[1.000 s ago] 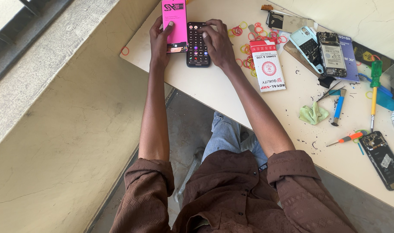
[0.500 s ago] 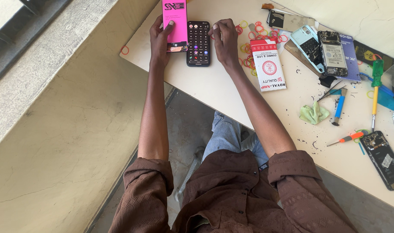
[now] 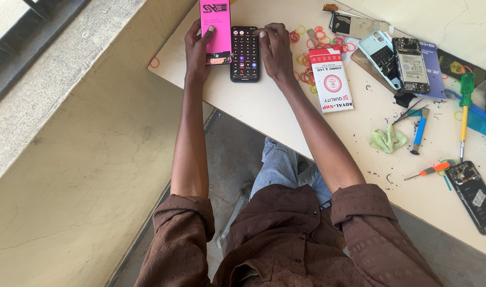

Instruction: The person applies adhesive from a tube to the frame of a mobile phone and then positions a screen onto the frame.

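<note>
The cream-coloured worktable [image 3: 264, 114] runs from the top centre of the view down to about four o'clock, with a concrete ledge and floor filling the nine o'clock side. The person's two bare forearms reach up from brown rolled sleeves at six o'clock toward twelve o'clock. Between the hands lies the black rectangular smartphone with a lit screen of small coloured icons [image 3: 245, 53], flat on the table near its eleven o'clock corner. The right hand [image 3: 277, 50] rests just at the phone's three o'clock edge, fingers curled loosely together and their tips touching the phone's upper right corner; it grips nothing. The left hand [image 3: 196, 48] sits at the phone's nine o'clock side, its thumb pressed on top of a bright pink flat rectangular package [image 3: 216, 29] and its fingers curled along the package's left edge, holding it against the table. At three o'clock from the right hand lies a white and red flat packet [image 3: 332, 79], with a scatter of red and yellow rubber bands [image 3: 320, 42] around it. Farther toward two o'clock are two opened phone bodies with bare circuitry [image 3: 397, 61]. Toward three o'clock lie a crumpled pale green cloth [image 3: 387, 140], a blue-handled tool [image 3: 418, 134], a green-handled screwdriver [image 3: 464, 106] and a small orange-handled screwdriver [image 3: 430, 170].
</note>
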